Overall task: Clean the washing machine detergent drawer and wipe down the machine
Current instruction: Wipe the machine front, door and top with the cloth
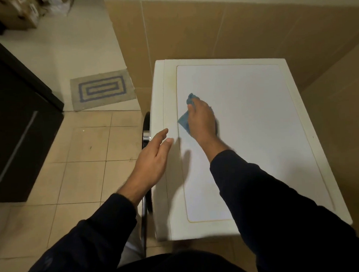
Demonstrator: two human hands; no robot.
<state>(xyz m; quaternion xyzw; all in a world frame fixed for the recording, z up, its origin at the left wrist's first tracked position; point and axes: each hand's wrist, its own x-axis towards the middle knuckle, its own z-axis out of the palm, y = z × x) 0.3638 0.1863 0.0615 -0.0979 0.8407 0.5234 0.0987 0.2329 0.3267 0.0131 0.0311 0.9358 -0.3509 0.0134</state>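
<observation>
The white washing machine (pixel 255 112) fills the right half of the view, seen from above, with its flat top panel facing me. My right hand (pixel 201 120) presses a blue cloth (pixel 184 120) flat on the top panel near its left side. My left hand (pixel 153 159) hovers open over the machine's left front edge, fingers apart and holding nothing. Below that hand, the dark round door rim (pixel 145 135) with its chrome trim shows on the machine's front. The detergent drawer is not visible from this angle.
Beige wall tiles (pixel 252 30) stand behind and to the right of the machine. A grey mat with blue rectangles (pixel 101 89) lies on the tiled floor to the left. A dark cabinet with a long metal handle (pixel 18 145) stands at far left. Cardboard boxes (pixel 19 13) sit at the top left.
</observation>
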